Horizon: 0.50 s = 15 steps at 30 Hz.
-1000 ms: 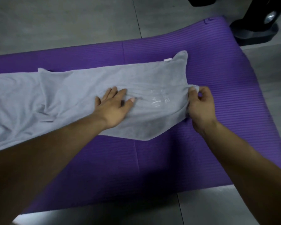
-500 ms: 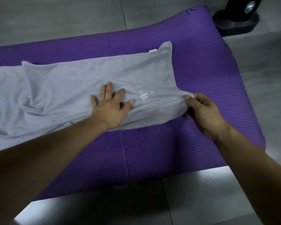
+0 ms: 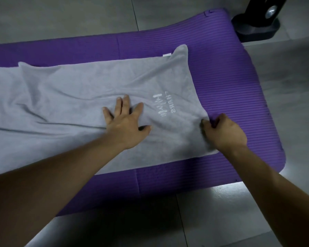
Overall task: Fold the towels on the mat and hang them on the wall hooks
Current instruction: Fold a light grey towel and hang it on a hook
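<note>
A long grey towel [image 3: 75,97] with white embroidered lettering lies spread lengthwise on a purple ribbed mat [image 3: 221,72]; its left end runs out of view. My left hand [image 3: 127,122] presses flat on the towel's middle, fingers spread. At the towel's right edge my right hand [image 3: 223,132] pinches the cloth with curled fingers, low against the mat. A small white label shows at the towel's far right corner. No wall hooks are in view.
The mat lies on a grey tiled floor [image 3: 221,220]. A black stand base [image 3: 257,27] sits on the floor just beyond the mat's far right corner.
My right hand has pulled the towel's near right edge down and toward me, laying that end flat so the lettering shows. My left hand has stayed pressed on the towel.
</note>
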{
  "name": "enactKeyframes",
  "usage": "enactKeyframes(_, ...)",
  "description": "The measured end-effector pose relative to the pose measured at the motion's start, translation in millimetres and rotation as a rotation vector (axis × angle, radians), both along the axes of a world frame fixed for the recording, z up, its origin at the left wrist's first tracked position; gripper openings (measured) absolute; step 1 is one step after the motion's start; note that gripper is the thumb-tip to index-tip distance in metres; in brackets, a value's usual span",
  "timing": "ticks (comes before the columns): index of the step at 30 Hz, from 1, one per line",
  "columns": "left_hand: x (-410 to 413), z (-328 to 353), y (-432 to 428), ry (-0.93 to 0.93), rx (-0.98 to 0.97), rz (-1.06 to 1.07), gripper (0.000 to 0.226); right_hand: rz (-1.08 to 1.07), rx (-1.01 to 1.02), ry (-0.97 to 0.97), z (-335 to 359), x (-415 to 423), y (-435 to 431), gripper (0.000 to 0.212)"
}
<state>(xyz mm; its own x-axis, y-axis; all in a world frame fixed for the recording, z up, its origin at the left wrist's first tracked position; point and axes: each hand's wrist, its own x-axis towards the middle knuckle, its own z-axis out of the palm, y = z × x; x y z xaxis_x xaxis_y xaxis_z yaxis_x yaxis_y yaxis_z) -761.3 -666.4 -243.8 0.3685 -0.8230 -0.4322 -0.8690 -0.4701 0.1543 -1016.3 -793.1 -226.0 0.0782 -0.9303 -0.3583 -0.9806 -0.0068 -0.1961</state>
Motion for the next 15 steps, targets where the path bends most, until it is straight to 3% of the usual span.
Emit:
enactKeyframes(3, 9, 0, 0, -0.026, -0.277, 0.078, 0.075, 0.175, -0.216, -0.119, 10, 19, -1, 0.038)
enactKeyframes(5, 25, 2, -6, -0.042, -0.361, 0.149, 0.075, 0.344, -0.208, -0.287, 9, 42, -14, 0.034)
enactKeyframes(10, 95, 1, -28, -0.114, -0.173, 0.211, 0.071, 0.536, -0.023, -0.375, -13, 129, -62, 0.06)
enactKeyframes(15, 123, -10, -35, -0.048, 0.003, 0.179, 0.076, 0.594, -0.049, -0.121, -34, 147, -84, 0.072)
